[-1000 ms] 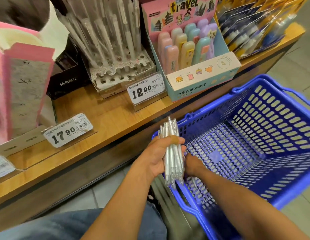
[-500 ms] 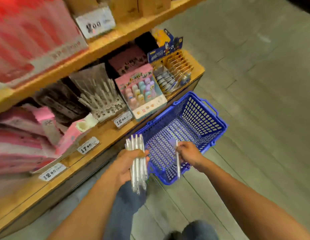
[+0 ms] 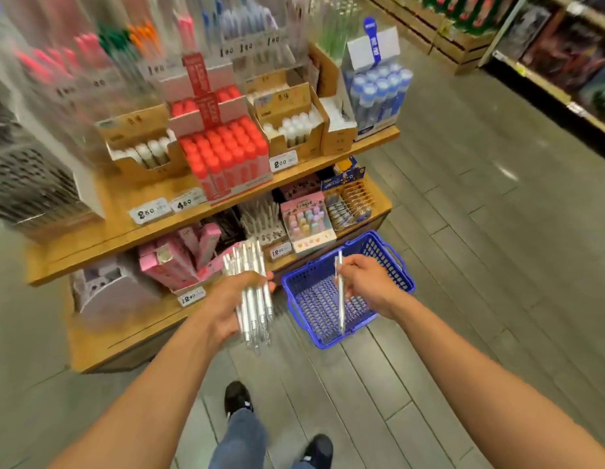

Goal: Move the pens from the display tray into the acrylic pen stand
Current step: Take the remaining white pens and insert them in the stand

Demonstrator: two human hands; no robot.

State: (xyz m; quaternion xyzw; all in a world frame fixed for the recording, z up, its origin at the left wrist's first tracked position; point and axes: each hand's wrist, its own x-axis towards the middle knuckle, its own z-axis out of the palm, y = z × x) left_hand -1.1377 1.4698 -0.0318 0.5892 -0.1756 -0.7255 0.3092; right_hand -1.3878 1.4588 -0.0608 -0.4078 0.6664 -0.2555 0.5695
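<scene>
Pens: bundle (image 3: pixel 252 296) gripped in closed left hand (image 3: pixel 226 308); 1 single pen (image 3: pixel 340 292) pinched upright in right hand (image 3: pixel 368 286).
Basket: blue basket (image 3: pixel 348 292) on floor, at 12 o'clock of right hand.
Shelving: wooden shelves (image 3: pixel 101 231) at 11 o'clock.
Floor: grey planks (image 3: pixel 480 265).

Open floor right of the basket (image 3: pixel 345 299) — stocked shelves (image 3: pixel 226 211) crowd the left
</scene>
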